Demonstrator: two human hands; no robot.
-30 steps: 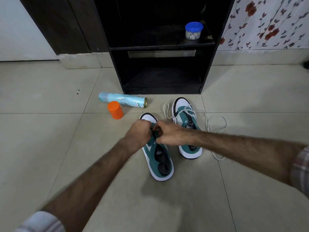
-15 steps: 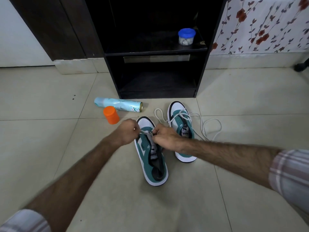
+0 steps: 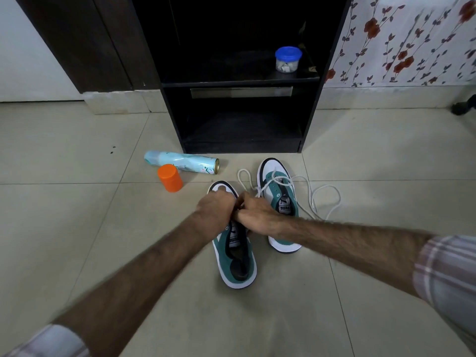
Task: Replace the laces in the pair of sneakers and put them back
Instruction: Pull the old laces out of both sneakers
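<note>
Two teal-and-white sneakers stand on the tiled floor, toes toward a cabinet. The near sneaker (image 3: 235,258) has my two hands over its front eyelet area. My left hand (image 3: 215,208) and my right hand (image 3: 256,216) touch each other, fingers curled down, pinching its lace; the lace itself is hidden under them. The far sneaker (image 3: 279,191) stands to the right, untouched. A loose white lace (image 3: 325,199) runs through its front eyelets and loops onto the floor on both sides.
A black open cabinet (image 3: 242,144) stands just behind the sneakers, with a blue-lidded jar (image 3: 288,59) on its upper shelf. A light-blue spray can (image 3: 180,162) lies on the floor to the left, an orange cap (image 3: 170,178) beside it. Floral wall at right.
My hands have come together over the near sneaker's front; half a second ago they were slightly apart with a short stretch of lace showing between them. The far sneaker has not moved.
</note>
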